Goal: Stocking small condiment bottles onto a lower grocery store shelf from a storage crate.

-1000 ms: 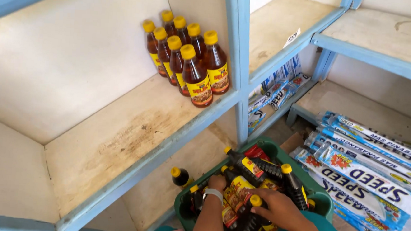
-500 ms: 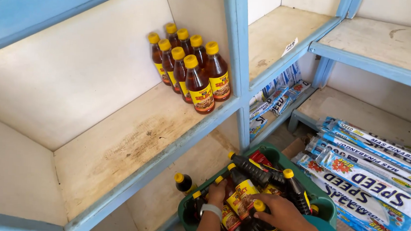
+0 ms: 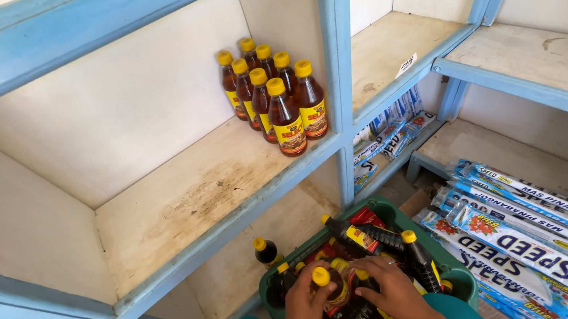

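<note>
Low in the frame, a green crate (image 3: 395, 214) holds several dark sauce bottles with yellow caps, lying and leaning. My left hand (image 3: 303, 303) is wrapped around one yellow-capped bottle (image 3: 329, 284) inside the crate. My right hand (image 3: 394, 290) lies over the bottles beside it, fingers curled on them; whether it grips one is hidden. Several brown bottles (image 3: 285, 117) with yellow caps and red-yellow labels stand in a tight cluster at the right end of the blue-edged shelf (image 3: 183, 193) above.
A single bottle (image 3: 265, 251) stands on the lower shelf left of the crate. Strips of blue-and-white sachets (image 3: 522, 236) pile at the right; more hang under the middle shelf (image 3: 391, 123). A blue upright post (image 3: 335, 71) divides the shelf bays.
The view has shifted slightly. My left hand has closed around a yellow-capped bottle in the crate, and my right hand has moved over the bottles beside it.
</note>
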